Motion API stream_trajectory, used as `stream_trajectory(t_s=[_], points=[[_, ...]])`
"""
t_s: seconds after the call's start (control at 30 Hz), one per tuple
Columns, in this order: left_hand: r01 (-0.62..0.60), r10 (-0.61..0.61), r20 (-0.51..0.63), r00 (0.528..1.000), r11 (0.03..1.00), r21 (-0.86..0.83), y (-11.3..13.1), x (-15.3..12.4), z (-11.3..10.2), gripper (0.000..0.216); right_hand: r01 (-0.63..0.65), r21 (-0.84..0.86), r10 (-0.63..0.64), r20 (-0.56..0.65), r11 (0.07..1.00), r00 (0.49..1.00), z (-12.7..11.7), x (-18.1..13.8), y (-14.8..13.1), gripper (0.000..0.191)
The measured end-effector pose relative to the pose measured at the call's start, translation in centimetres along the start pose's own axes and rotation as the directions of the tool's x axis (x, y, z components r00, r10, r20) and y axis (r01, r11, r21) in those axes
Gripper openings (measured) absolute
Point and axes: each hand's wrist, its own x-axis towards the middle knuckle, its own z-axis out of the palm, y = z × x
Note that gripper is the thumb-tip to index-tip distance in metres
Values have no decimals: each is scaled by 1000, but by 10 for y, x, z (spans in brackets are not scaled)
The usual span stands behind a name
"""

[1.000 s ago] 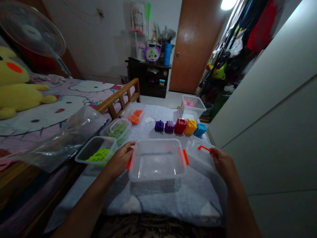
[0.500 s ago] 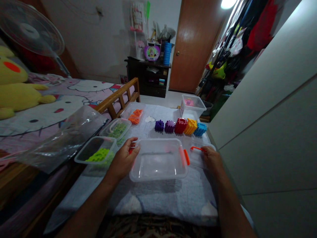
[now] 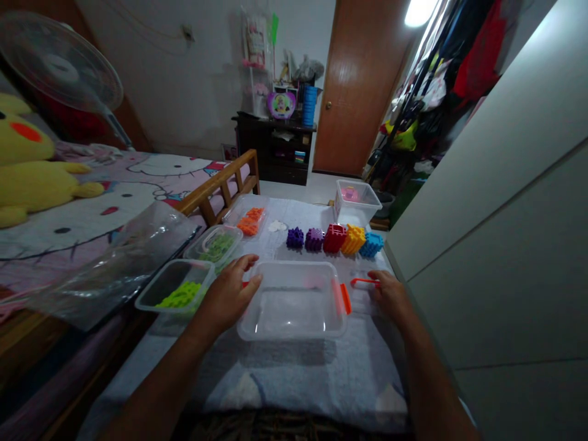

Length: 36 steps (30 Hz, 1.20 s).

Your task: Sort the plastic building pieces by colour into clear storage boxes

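Observation:
A clear plastic box (image 3: 291, 309) with an orange-red latch (image 3: 345, 299) on its right side rests on the cloth in front of me. At its left edge is my left hand (image 3: 232, 288), thumb over the rim and fingers apart from it; a bit of red latch shows between. To the right of the box, my right hand (image 3: 388, 291) pinches the end of a thin red handle (image 3: 364, 281). A transparent, lid-like piece lies faintly visible around that handle. Behind the box stands a row of interlocked toy blocks: dark blue, purple, red (image 3: 335, 237), yellow and light blue.
At left stand clear containers with lime-green pieces (image 3: 180, 295), green pieces (image 3: 217, 246) and orange pieces (image 3: 250, 222). A taller clear bin (image 3: 356, 202) holds something pink at the back right. A wooden bed rail (image 3: 215, 184) borders the left; a pale cabinet (image 3: 500, 245) borders the right.
My left thumb and fingers have spread slightly at the box's left edge. My right hand and the red handle have shifted a little; the handle now lies more level. The view has tilted slightly.

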Motion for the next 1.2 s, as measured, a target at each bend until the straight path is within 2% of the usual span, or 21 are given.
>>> stream_trajectory(t_s=[0.1, 0.17, 0.3, 0.43, 0.53, 0.63, 0.73, 0.83, 0.9, 1.0, 1.1, 1.2], points=[[-105, 113, -49, 992, 985, 140, 16, 6, -13, 49, 42, 40, -40, -44, 998, 998, -7, 11, -17, 43], [-165, 173, -24, 985, 963, 212, 30, 16, -23, 48, 98, 103, -95, -30, 990, 995, -6, 20, -32, 38], [-326, 289, 155, 945, 882, 340, 60, 59, -33, 48, 141, 105, -147, 45, 984, 988, 10, 27, -59, 29], [-437, 293, 359, 886, 785, 438, 74, 118, -15, 55, 106, 4, -106, 95, 994, 990, 23, 20, -72, 24], [-436, 160, 507, 847, 755, 491, 69, 157, 10, 69, 105, -61, -99, 94, 993, 991, 26, 15, -76, 21], [-410, 82, 541, 837, 749, 521, 53, 183, 37, 83, 122, -98, -114, 82, 988, 990, 27, 12, -76, 18], [-416, 93, 548, 831, 757, 503, 34, 200, 59, 94, 130, -84, -127, 42, 988, 991, 30, 10, -75, 17], [-465, 133, 580, 803, 749, 472, 20, 210, 73, 99, 134, -46, -135, -30, 990, 990, 31, 9, -71, 20], [-482, 131, 603, 787, 741, 468, 14, 214, 78, 95, 123, -29, -125, -93, 992, 988, 30, 9, -67, 21], [-503, 134, 610, 781, 714, 487, 11, 215, 81, 78, 79, -1, -78, -168, 997, 983, 29, 8, -58, 21], [-520, 153, 599, 786, 687, 507, 11, 212, 81, 62, 52, 37, -45, -178, 998, 983, 30, 8, -52, 21], [-516, 157, 588, 794, 685, 514, 14, 209, 79, 57, 48, 53, -39, -174, 997, 984, 32, 8, -50, 22]])
